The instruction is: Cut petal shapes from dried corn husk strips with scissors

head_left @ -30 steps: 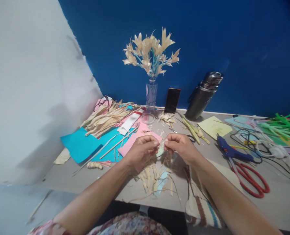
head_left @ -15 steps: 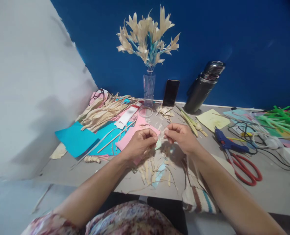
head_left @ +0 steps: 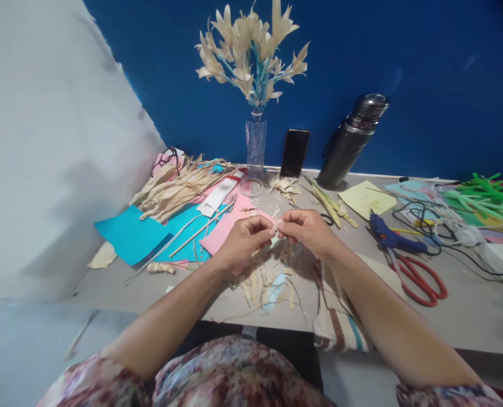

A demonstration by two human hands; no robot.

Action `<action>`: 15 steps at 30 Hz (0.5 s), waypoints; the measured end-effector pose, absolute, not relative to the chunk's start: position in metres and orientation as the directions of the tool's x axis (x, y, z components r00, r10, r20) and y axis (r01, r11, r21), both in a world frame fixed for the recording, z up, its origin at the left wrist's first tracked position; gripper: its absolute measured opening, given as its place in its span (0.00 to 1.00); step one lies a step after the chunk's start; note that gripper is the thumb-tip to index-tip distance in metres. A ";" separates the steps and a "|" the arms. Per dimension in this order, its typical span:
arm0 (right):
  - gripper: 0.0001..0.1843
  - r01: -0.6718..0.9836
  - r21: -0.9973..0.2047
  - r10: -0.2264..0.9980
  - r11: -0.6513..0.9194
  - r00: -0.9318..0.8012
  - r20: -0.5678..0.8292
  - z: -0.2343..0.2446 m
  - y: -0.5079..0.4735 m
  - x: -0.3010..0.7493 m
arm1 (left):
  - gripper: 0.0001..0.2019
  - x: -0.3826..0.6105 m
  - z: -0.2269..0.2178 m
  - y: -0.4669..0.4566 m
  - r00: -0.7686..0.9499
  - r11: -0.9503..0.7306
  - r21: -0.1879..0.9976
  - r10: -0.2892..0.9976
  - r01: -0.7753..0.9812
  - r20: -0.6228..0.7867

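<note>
My left hand [head_left: 245,240] and my right hand [head_left: 311,233] meet over the middle of the table, fingertips almost touching. Both pinch a small pale piece of husk [head_left: 277,225], mostly hidden by the fingers. Beneath them lie scattered husk scraps [head_left: 254,285] and a light-blue paper strip [head_left: 274,294]. To the left of my left hand is pink paper [head_left: 217,240], partly covered by it. A striped cloth [head_left: 340,328] hangs over the table edge under my right forearm.
Behind stand a clear vase [head_left: 255,147] of husk flowers [head_left: 251,51], a phone [head_left: 295,152] and a leaning thermos [head_left: 348,147]. Dried husks [head_left: 179,186] and blue paper [head_left: 128,234] lie left. On the right are a glue gun [head_left: 393,234], red-handled scissors [head_left: 421,280] and cables [head_left: 421,217].
My hands have come closer together, so the fingertips now meet at the pale piece. The view has tilted down a little.
</note>
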State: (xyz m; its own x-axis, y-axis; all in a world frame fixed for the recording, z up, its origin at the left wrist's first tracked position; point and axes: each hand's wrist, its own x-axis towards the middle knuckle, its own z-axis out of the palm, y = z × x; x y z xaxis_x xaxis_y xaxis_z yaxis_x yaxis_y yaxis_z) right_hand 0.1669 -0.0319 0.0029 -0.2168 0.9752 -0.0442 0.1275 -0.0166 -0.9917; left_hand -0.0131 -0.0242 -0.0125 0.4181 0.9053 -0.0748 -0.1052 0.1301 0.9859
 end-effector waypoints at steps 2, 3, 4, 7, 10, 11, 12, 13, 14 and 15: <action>0.10 0.060 -0.997 0.972 -0.050 -0.227 -0.062 0.001 -0.031 0.166 | 0.09 -0.012 -0.014 -0.025 0.400 0.137 0.981 0.914 -0.136 -0.072; 0.10 0.021 -0.997 0.969 -0.071 -0.237 -0.074 0.000 -0.031 0.165 | 0.09 -0.012 -0.015 -0.025 0.388 0.143 0.978 0.919 -0.154 -0.073; 0.10 -0.011 -0.996 0.966 -0.090 -0.246 -0.084 0.000 -0.031 0.164 | 0.09 -0.012 -0.016 -0.025 0.375 0.150 0.974 0.924 -0.169 -0.077; 0.08 -0.041 -0.993 0.963 -0.107 -0.254 -0.093 0.002 -0.033 0.161 | 0.09 -0.012 -0.017 -0.024 0.332 0.158 0.967 0.940 -0.201 -0.084; 0.07 -0.009 -0.996 0.966 -0.087 -0.247 -0.082 0.004 -0.035 0.158 | 0.09 -0.012 -0.016 -0.024 0.295 0.156 0.960 0.952 -0.235 -0.083; 0.07 0.019 -0.997 0.966 -0.076 -0.245 -0.079 0.004 -0.035 0.158 | 0.09 -0.012 -0.015 -0.024 0.286 0.158 0.956 0.954 -0.246 -0.085; 0.07 0.070 -0.996 0.969 -0.058 -0.237 -0.073 0.004 -0.034 0.159 | 0.09 -0.012 -0.014 -0.025 0.275 0.165 0.953 0.957 -0.255 -0.092; 0.07 0.160 -0.987 0.975 -0.023 -0.214 -0.058 0.004 -0.032 0.162 | 0.10 -0.011 -0.012 -0.025 0.261 0.175 0.949 0.960 -0.263 -0.104; 0.06 0.300 -0.954 0.983 0.023 -0.179 -0.032 0.004 -0.029 0.167 | 0.10 -0.011 -0.011 -0.026 0.248 0.191 0.944 0.961 -0.269 -0.124; 0.06 0.467 -0.882 0.991 0.063 -0.134 0.000 0.003 -0.026 0.174 | 0.10 -0.010 -0.010 -0.026 0.236 0.210 0.937 0.961 -0.277 -0.146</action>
State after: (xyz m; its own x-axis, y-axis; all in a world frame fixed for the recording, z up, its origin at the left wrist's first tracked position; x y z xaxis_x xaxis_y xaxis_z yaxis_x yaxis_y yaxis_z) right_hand 0.1740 -0.0262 0.0027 -0.1336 0.9910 0.0004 0.4667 0.0632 -0.8821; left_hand -0.0100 -0.0264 -0.0100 0.2361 0.9608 -0.1455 -0.2774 0.2102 0.9375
